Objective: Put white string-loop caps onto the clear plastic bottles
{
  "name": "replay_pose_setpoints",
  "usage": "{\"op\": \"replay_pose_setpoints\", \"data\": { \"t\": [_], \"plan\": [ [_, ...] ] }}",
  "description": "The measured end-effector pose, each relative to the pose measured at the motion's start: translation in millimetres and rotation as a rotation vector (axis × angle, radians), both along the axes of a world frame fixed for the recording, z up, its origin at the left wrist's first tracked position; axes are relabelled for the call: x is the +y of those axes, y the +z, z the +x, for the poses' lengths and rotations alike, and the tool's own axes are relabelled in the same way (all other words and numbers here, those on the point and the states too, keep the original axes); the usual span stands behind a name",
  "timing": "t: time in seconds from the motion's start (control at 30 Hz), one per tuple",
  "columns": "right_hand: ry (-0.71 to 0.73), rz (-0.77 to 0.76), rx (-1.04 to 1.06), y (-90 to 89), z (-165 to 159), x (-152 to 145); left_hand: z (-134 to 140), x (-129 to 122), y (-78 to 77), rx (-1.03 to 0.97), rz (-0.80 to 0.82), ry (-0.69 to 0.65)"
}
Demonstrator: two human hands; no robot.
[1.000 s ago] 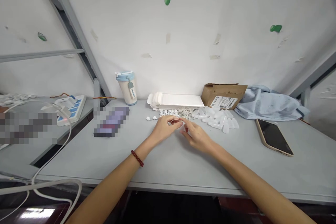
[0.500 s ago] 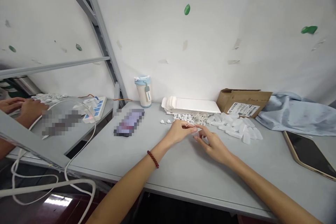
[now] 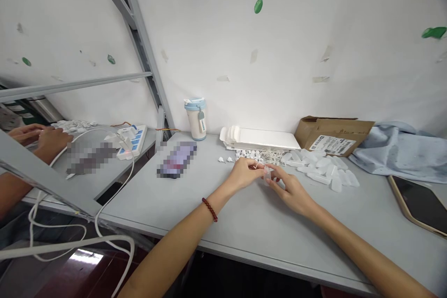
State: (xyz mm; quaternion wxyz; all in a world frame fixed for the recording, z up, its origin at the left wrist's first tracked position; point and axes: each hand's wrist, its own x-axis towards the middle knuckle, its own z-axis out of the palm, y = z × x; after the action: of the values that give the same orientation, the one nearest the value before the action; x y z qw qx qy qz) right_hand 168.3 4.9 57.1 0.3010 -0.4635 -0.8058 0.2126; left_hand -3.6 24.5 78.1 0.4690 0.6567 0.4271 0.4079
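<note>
Above the grey table, my two hands meet at the fingertips. My right hand pinches a small translucent plastic piece between thumb and fingers. Closed against its left side, my left hand has a thin white strand at its fingertips; the rest of its grip is hidden. Just beyond lie small white caps, a heap of thin off-white loops, and a spread of translucent plastic pieces to the right. Two small white parts sit apart on the left.
Behind the parts stand a white carton and an open cardboard box, with blue cloth beside it. Phones lie left and right. A tumbler, power strip, white cable and a co-worker's hands are left.
The whole view has shifted slightly, so things appear farther right. The translucent piece now shows more clearly between my fingertips; both hands keep nearly the same pose.
</note>
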Motion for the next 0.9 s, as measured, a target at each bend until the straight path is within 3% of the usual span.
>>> {"op": "replay_pose_setpoints", "data": {
  "t": [0.23, 0.4, 0.53, 0.73, 0.9],
  "plan": [
    [-0.005, 0.030, 0.021, 1.4, -1, 0, 4, 1, -3.8, 0.055, 0.032, 0.079],
    [-0.022, -0.085, 0.132, 1.5, -2, 0, 6, 0, -3.6, 0.108, 0.095, 0.098],
    [-0.028, -0.240, 0.339, 4.5, -1, 3, 8, -3, -2.7, 0.162, 0.222, 0.095],
    [0.052, -0.432, 0.607, 7.2, 4, 10, 9, -11, -4.6, 0.346, 0.639, -0.009],
    [0.098, -0.556, 0.755, 6.5, 7, 12, 6, -13, -4.2, 0.465, 0.705, -0.067]
  ]
}}
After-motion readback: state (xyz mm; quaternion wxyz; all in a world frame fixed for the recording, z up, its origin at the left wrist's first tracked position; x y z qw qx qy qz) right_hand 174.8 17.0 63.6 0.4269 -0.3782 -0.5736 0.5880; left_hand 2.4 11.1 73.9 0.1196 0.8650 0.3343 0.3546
